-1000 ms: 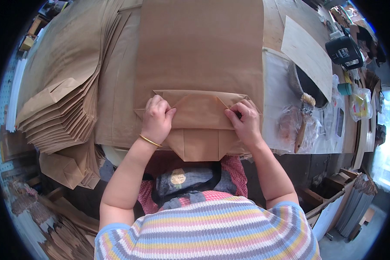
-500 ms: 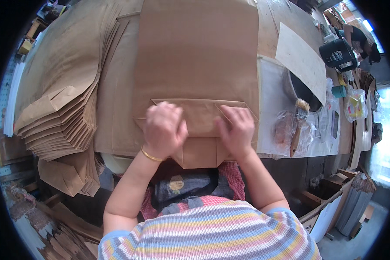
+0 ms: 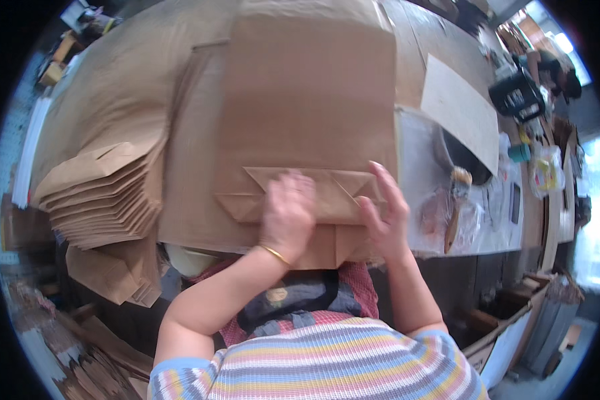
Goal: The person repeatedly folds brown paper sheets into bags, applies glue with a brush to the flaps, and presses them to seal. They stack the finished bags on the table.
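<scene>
A large brown paper bag (image 3: 310, 100) lies before me, with its near end folded into a flat bottom with diamond-shaped corner folds. My left hand (image 3: 290, 210), blurred by motion, rests flat on the left half of that folded end. At the right end of the fold is my right hand (image 3: 387, 217), its thumb and fingers apart and nothing held in them. Below the fold, a paper flap (image 3: 320, 247) hangs toward the table's front edge. To the left, a fanned stack of folded paper bags (image 3: 103, 193) reaches past the edge.
A glue brush (image 3: 457, 207) lies on plastic sheeting to the right, near a dark basin (image 3: 463, 153) partly under a pale board (image 3: 460, 110). Another person (image 3: 557, 73) is at the far right beside a black container (image 3: 517, 97). Wooden scraps (image 3: 507, 307) stand below right.
My left hand has moved right along the fold, toward the middle. My right hand has shifted slightly right and its fingers have spread. The whole view has shifted a little.
</scene>
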`<action>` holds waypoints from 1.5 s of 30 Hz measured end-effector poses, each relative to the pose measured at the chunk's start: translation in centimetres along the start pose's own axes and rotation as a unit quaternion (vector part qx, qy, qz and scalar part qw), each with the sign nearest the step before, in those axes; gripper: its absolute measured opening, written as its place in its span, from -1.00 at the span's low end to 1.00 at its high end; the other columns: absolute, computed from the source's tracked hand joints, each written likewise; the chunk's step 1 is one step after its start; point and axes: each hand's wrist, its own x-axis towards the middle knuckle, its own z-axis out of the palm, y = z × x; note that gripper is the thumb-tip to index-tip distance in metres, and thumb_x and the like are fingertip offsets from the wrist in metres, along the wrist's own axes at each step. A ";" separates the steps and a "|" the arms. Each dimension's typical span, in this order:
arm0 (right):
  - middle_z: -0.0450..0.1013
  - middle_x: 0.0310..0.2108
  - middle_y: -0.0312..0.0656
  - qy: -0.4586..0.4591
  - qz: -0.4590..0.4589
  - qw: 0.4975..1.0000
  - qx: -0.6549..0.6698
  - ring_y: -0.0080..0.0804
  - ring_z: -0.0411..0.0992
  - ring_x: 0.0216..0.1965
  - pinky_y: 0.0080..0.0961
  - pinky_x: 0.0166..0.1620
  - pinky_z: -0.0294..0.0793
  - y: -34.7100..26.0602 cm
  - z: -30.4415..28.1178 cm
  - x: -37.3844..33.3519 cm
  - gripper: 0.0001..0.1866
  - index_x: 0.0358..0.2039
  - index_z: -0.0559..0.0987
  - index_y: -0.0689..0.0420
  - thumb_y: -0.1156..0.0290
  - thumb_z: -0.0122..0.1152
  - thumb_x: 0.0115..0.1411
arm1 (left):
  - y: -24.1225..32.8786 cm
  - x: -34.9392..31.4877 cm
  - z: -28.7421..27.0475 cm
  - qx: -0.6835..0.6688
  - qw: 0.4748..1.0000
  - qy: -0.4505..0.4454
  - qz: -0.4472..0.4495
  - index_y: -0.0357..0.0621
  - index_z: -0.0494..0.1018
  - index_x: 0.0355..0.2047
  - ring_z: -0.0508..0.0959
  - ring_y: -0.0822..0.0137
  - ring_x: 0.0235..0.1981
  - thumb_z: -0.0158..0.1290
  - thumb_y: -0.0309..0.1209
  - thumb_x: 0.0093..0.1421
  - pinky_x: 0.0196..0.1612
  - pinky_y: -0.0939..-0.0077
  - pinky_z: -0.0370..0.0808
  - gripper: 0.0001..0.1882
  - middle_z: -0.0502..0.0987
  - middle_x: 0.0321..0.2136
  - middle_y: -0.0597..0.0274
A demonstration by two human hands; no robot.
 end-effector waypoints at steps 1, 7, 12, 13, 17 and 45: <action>0.38 0.12 0.06 0.011 0.037 0.999 0.018 -0.12 0.32 0.19 -0.32 0.25 0.22 -0.7 -0.4 -0.3 -0.48 0.11 0.43 0.30 0.47 0.22 0.11 | 0.7 0.0 0.9 -0.111 0.987 0.103 0.061 -0.33 0.31 0.13 0.39 0.06 0.12 -0.05 -0.31 0.10 0.21 0.03 0.25 -0.42 0.39 0.09 -0.10; 0.53 -0.07 0.03 -0.076 -0.027 0.996 -0.038 -0.17 0.48 0.01 -0.37 0.12 0.38 -1.8 0.0 -0.8 -0.61 -0.06 0.56 0.29 0.60 0.17 0.04 | -5.4 4.3 -1.2 0.003 0.993 0.051 0.102 -0.33 0.56 -0.45 0.58 0.02 -0.31 0.00 -0.33 0.00 -0.16 0.13 0.48 -0.72 0.58 -0.47 -0.03; 0.53 -0.10 0.02 -0.140 -0.045 0.989 -0.007 -0.07 0.50 -0.04 -0.33 0.08 0.44 -1.3 1.7 -1.1 -0.67 -0.18 0.58 0.29 0.62 0.21 -0.03 | -23.7 2.2 -8.4 0.115 0.959 0.232 0.117 -0.33 0.50 -0.43 0.61 0.18 -0.40 0.02 -0.41 -0.03 -0.25 0.34 0.58 -0.79 0.57 -0.50 -0.01; 0.54 -0.11 0.02 -0.141 -0.054 0.988 -0.008 -0.07 0.51 -0.06 -0.33 0.06 0.44 -1.0 1.9 -1.2 -0.69 -0.19 0.58 0.30 0.62 0.22 -0.03 | -27.0 1.5 -9.9 0.138 0.979 0.139 0.066 -0.27 0.49 -0.42 0.61 0.20 -0.36 0.03 -0.43 -0.02 -0.24 0.41 0.58 -0.82 0.58 -0.47 0.04; 0.55 -0.15 0.00 -0.187 -0.025 0.982 0.029 -0.07 0.53 -0.12 -0.28 0.06 0.46 -1.4 3.2 -1.4 -0.74 -0.24 0.59 0.29 0.58 0.23 -0.01 | -38.1 -5.6 -11.4 0.129 0.980 0.149 0.019 -0.18 0.54 -0.19 0.56 0.15 -0.07 0.00 -0.55 0.01 0.02 0.29 0.49 -0.68 0.59 -0.16 0.11; 0.48 -0.36 -0.09 -0.319 0.096 0.916 -0.223 -0.17 0.48 -0.25 -0.30 -0.19 0.45 6.3 -1.2 9.5 -0.74 -0.35 0.54 0.22 0.54 0.25 -0.15 | -14.8 7.6 4.3 -0.372 0.903 -0.203 -0.076 -0.31 0.55 -0.51 0.59 0.08 -0.44 0.26 -0.43 -0.19 -0.31 0.30 0.55 -0.78 0.59 -0.52 -0.02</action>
